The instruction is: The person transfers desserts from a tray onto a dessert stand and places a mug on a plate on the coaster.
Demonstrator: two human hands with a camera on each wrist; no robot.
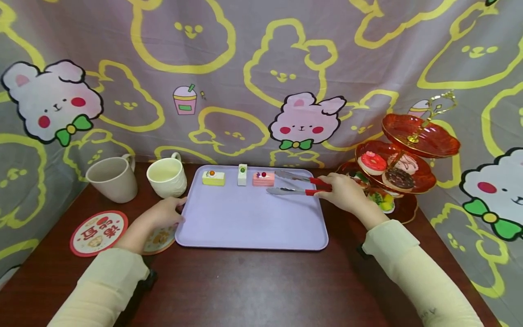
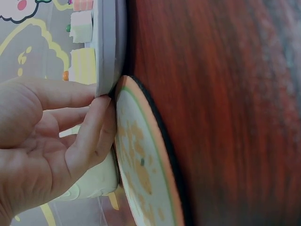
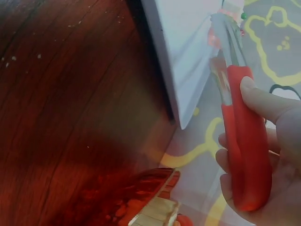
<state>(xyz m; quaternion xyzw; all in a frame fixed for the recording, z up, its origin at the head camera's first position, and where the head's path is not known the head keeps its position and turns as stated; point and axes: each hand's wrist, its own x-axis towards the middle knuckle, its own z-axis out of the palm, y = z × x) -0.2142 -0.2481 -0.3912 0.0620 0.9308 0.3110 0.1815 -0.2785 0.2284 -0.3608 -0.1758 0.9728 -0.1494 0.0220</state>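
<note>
The pink cake (image 1: 261, 181) lies toward the back of the tray (image 1: 249, 222), long axis left-to-right, by the parted tips of tongs (image 1: 312, 192) the nearer right hand (image 1: 345, 193) grips, while the left hand (image 1: 163, 214) pinches the tray's rim.

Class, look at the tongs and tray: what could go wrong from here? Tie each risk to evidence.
The red-handled metal tongs are spread near the small pink rectangular cake; a careless sweep might knock it.
The right hand is close to the translucent red three-tiered stand, so pulling back could bump it.
The left hand pinches the pale purple rectangular tray; a tug might slide the cake.
</note>
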